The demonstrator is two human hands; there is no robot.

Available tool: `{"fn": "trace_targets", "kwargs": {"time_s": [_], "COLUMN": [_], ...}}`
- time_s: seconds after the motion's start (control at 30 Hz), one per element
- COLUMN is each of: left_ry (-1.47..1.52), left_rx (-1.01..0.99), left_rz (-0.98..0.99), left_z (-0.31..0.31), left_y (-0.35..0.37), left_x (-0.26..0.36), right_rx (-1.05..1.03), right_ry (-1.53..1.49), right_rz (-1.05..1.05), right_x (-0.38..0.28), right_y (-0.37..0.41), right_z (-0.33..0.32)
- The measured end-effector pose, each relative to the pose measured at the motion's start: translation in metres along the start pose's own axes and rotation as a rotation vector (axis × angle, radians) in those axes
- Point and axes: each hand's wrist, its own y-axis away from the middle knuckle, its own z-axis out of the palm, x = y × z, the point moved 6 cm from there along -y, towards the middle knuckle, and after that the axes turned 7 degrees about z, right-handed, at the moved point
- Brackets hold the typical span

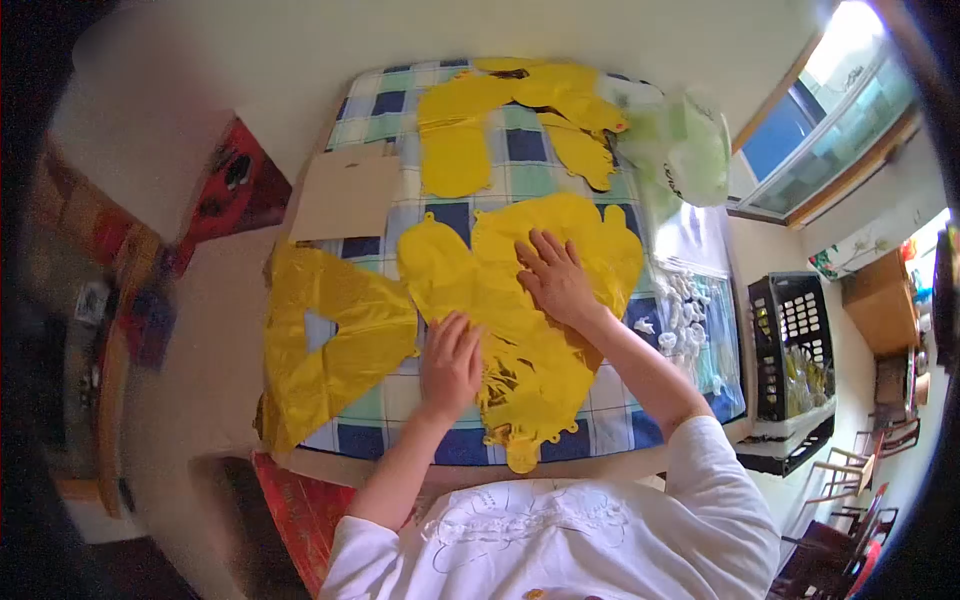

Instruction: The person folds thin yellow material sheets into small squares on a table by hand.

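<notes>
Several flat yellow foil sheets lie on a checked cloth. My right hand rests spread on the large middle yellow foil sheet, fingers apart and pointing away from me. Near that sheet's left edge, my left hand lies palm down with its fingers close together and extended. A yellow foil piece with a triangular gap is left of my left hand. Farther back are a curved yellow foil piece and another yellow foil piece at the back right.
A cardboard sheet lies on the checked cloth at the left. Clear bags with small white pieces and a pale green plastic bag are at the right. Beyond the edge stands a black crate. Chairs stand farther right.
</notes>
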Motion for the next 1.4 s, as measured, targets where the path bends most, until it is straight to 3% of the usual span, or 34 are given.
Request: {"fn": "trace_targets", "kwargs": {"time_s": [0.23, 0.5, 0.6, 0.7, 0.8, 0.9, 1.0, 1.1, 1.2, 1.4], "left_ry": [-0.050, -0.260, -0.287, -0.300, -0.387, -0.326, -0.401, -0.285, -0.015, 0.012], "left_rx": [0.043, -0.031, -0.281, -0.386, -0.349, -0.387, -0.372, -0.290, -0.309, -0.171], "left_rz": [0.026, 0.117, 0.033, -0.163, 0.052, 0.074, 0.208, 0.051, -0.163, -0.062], "left_z": [-0.005, 0.060, 0.077, 0.079, 0.073, 0.069, 0.076, 0.076, 0.065, 0.052], "left_y": [-0.063, -0.168, -0.187, -0.199, -0.207, -0.210, -0.209, -0.219, -0.231, -0.239], "left_x": [-0.024, -0.107, -0.131, -0.139, -0.137, -0.136, -0.143, -0.165, -0.186, -0.172], "right_rx": [0.047, -0.031, 0.030, 0.026, 0.012, 0.001, -0.093, -0.045, -0.137, -0.087], "right_ry": [0.067, 0.081, 0.068, 0.069, 0.032, -0.039, 0.080, 0.072, -0.001, 0.030], "right_rz": [-0.023, -0.004, -0.039, -0.079, -0.114, -0.168, -0.181, -0.167, -0.048, 0.074], "right_x": [0.005, 0.002, -0.003, -0.014, -0.024, -0.027, -0.027, -0.024, -0.026, -0.028], "right_y": [-0.001, -0.016, -0.047, -0.085, -0.118, -0.145, -0.162, -0.171, -0.182, -0.199], "right_z": [0.001, -0.009, -0.005, 0.000, 0.010, 0.028, 0.050, 0.058, 0.053, 0.047]}}
